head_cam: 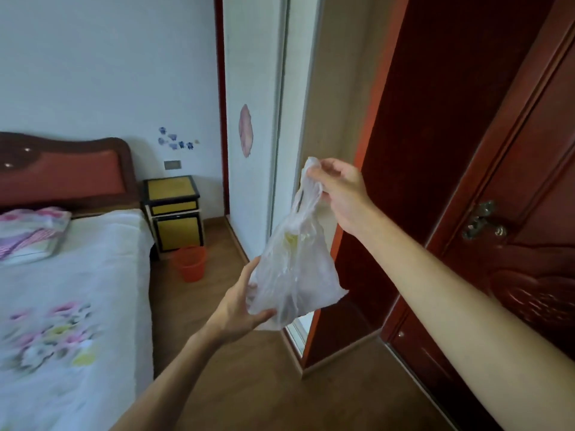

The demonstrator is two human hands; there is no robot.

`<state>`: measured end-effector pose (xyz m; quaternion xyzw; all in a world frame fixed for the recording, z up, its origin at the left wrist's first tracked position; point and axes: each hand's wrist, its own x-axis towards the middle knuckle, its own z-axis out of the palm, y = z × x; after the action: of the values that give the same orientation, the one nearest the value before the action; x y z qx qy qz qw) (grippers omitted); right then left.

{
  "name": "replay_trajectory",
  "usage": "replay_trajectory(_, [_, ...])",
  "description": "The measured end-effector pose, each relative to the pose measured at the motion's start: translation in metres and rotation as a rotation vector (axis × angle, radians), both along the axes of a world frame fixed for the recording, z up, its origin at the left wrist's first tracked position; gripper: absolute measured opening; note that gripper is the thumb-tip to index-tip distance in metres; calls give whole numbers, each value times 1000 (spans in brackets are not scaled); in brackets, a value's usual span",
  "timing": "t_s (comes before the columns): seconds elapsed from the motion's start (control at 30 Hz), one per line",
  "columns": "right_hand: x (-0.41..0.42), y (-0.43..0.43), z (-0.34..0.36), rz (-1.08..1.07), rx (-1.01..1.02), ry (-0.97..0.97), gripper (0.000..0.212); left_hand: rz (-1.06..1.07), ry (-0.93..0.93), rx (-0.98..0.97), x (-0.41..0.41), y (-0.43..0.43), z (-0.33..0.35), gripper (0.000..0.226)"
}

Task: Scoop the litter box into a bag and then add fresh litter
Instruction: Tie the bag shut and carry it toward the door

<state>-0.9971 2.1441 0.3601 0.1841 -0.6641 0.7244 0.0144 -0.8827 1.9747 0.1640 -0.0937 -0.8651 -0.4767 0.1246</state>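
A thin translucent white plastic bag (298,275) hangs in the air in the middle of the view. My right hand (339,194) pinches its bunched handles at the top. My left hand (239,303) is at the bag's lower left side, with thumb and fingers spread around that bottom part. Something yellowish shows faintly through the plastic. No litter box, scoop or litter is in view.
A bed (62,306) with a floral white cover fills the left. A yellow nightstand (172,209) and an orange bin (189,262) stand beside it on the wood floor. A dark red door (513,181) stands open on the right, past a white wall corner (255,150).
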Motion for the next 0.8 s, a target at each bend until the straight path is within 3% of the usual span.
replay_trajectory(0.3, [-79,-118,-21,183,-26,-76,13,128,25,-9,-42,-100,-15,96])
replay_trajectory(0.8, [-194,-313,-21,294,18,-44,8,258,5,-4,-141,-266,-22,94])
